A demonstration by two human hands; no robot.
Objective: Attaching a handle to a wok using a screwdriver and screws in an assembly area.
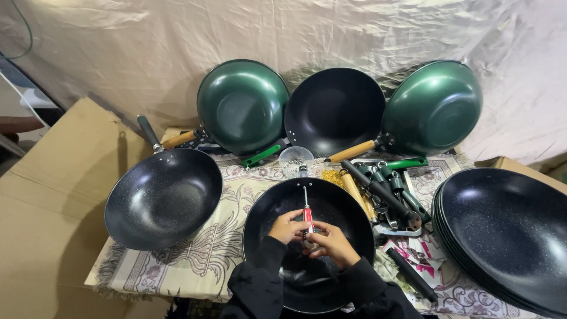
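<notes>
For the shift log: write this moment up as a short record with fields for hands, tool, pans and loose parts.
Left hand: left hand grips the screwdriver by its red handle, over the black wok
Right hand: right hand closed around the same handle from the other side
Tool: shaft points away from the person, towards the wok's far rim
Pans: black wok with dark handle to the left; stack of black pans to the right; green wok propped at the back
Loose parts: handles piled right of the wok
Surface: patterned cloth
</notes>
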